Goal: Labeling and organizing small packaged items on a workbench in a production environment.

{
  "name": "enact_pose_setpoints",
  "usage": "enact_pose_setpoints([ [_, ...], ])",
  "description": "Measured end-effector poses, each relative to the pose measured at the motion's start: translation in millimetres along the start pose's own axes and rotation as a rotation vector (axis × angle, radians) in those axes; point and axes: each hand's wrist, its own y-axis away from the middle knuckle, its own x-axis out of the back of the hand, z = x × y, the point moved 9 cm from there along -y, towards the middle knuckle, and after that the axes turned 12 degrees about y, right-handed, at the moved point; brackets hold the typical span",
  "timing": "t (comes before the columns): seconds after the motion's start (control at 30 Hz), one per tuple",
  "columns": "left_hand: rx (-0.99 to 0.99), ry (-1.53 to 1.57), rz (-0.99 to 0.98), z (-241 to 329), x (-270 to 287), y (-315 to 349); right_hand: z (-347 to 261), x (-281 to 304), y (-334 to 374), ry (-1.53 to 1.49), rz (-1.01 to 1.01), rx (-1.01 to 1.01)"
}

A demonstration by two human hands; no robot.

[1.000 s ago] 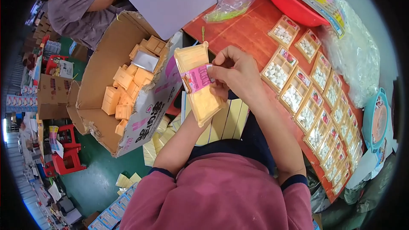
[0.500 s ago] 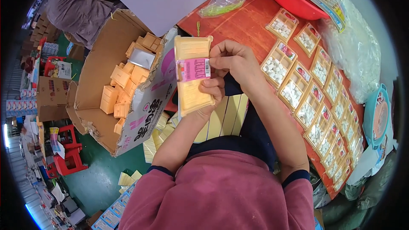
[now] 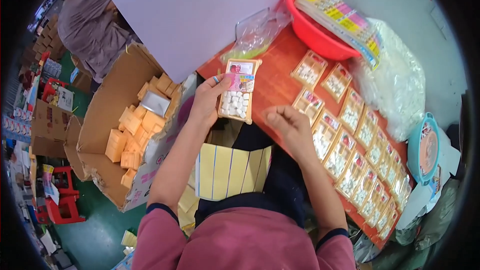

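My left hand [image 3: 207,100] is closed round a small peach-coloured plastic tray [image 3: 235,107]. White pellet-like pieces fill its lower compartment, and a pink sticker band crosses its middle. The thumb lies on the band. To the right of the tray, apart from it, my right hand [image 3: 290,130] hovers by the table edge with its fingers curled in and nothing visible in them. A yellow sticker backing sheet [image 3: 231,172] with lengthwise lines lies across my lap.
Rows of similar filled trays [image 3: 345,170] cover the right of the red-brown table [image 3: 270,70]. A red basin [image 3: 320,32] with printed sheets stands at its far end. On the left, a large carton [image 3: 100,135] holds peach trays. Beyond it is another person [image 3: 95,30].
The tray has turned over from its back to its filled front, now in my left hand. My right hand has let go and moved right and down. The view has shifted.
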Motion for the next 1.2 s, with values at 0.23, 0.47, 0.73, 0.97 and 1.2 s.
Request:
enact_pose_setpoints([
  [0.23, -0.437, -1.174, 0.056, 37, 7, -102, 16, -7, 22, 0.165, 0.003, 0.002],
  [0.47, -0.841, -1.786, 0.013, 38, -72, -65, -23, 8, 36, 0.739, 0.196, 0.424],
  [0.73, -0.662, -1.517, -0.381, -36, -95, 46, -10, 46, 54, 1.155, 0.357, 0.34],
  [0.97, -0.384, -2.036, -0.401, -48, -56, 104, -6, 41, 58, 1.292, 0.325, 0.429],
  [1.2, 0.017, -1.832, -0.341, -45, -3, 108, 5, 3, 74, 0.811, 0.091, 0.244],
])
